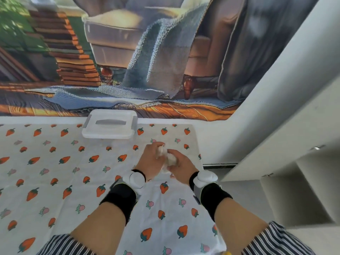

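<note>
Both hands together, just in front of the lidded plastic box (110, 127) and a little to its right. Between them a crumpled white wad (171, 160), gripped at its upper part by the left hand (150, 160) with fingers curled round it, and clamped at its lower part by the right hand (182, 167). Too blurred to tell whether cloth, paper or film. Held over the strawberry-print cloth (55, 162), near the box's front right corner but not touching the box. Box closed, with a white lid, a grey handle and grey side clips, sitting at the far edge of that cloth. Nearer than the box, on each wrist, a round white tracker (136, 178) above a black wristband (119, 199). Striped sleeves (276, 240) at the near edge, well apart from the box. Behind the box, a printed wall hanging (128, 52) with an armchair, a knitted blanket and stacked books. Well off to the right of the box, white shelving (294, 144).
</note>
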A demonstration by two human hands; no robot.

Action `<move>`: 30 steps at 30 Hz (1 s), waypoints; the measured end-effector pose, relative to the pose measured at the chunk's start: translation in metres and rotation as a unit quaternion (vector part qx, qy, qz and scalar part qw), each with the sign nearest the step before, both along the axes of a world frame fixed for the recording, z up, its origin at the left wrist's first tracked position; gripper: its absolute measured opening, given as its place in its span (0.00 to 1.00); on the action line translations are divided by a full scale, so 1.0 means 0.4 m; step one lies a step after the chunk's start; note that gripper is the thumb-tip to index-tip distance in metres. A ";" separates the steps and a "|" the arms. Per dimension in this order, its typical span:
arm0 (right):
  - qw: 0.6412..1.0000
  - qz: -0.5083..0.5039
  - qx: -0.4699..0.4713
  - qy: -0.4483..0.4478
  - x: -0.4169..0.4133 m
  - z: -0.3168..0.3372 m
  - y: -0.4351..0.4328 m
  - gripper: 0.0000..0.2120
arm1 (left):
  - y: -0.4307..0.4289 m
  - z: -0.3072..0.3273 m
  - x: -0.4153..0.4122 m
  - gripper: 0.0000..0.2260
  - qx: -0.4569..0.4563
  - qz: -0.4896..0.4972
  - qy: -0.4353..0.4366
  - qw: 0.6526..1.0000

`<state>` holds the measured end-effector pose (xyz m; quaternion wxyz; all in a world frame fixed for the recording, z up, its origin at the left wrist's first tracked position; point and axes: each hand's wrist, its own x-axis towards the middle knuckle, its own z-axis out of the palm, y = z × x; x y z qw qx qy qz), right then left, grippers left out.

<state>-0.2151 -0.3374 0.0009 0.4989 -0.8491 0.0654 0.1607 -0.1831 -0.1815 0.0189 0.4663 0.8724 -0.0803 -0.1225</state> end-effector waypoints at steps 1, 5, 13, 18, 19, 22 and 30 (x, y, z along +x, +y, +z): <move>1.000 -0.014 -0.009 -0.012 -0.006 0.027 -0.031 0.23 | -0.034 0.035 -0.004 0.15 -0.007 -0.013 -0.006 1.000; 0.996 -0.087 0.011 -0.026 -0.048 0.138 -0.160 0.17 | -0.172 0.130 -0.007 0.16 -0.014 -0.077 -0.043 0.996; 0.969 -0.236 0.018 -0.067 -0.193 0.287 -0.527 0.16 | -0.558 0.255 -0.065 0.12 -0.032 -0.214 -0.081 0.973; 0.953 -0.293 0.020 -0.078 -0.266 0.296 -0.762 0.16 | -0.782 0.258 -0.109 0.13 -0.023 -0.250 -0.087 0.964; 0.948 -0.307 0.017 -0.080 -0.281 0.291 -0.833 0.16 | -0.853 0.253 -0.121 0.12 -0.025 -0.259 -0.081 0.962; 0.938 -0.336 0.024 -0.082 -0.315 0.259 -1.001 0.16 | -1.023 0.235 -0.152 0.10 -0.029 -0.264 -0.061 0.962; 0.936 -0.349 0.020 -0.028 -0.341 0.155 -1.395 0.16 | -1.433 0.149 -0.175 0.10 -0.039 -0.267 -0.033 0.962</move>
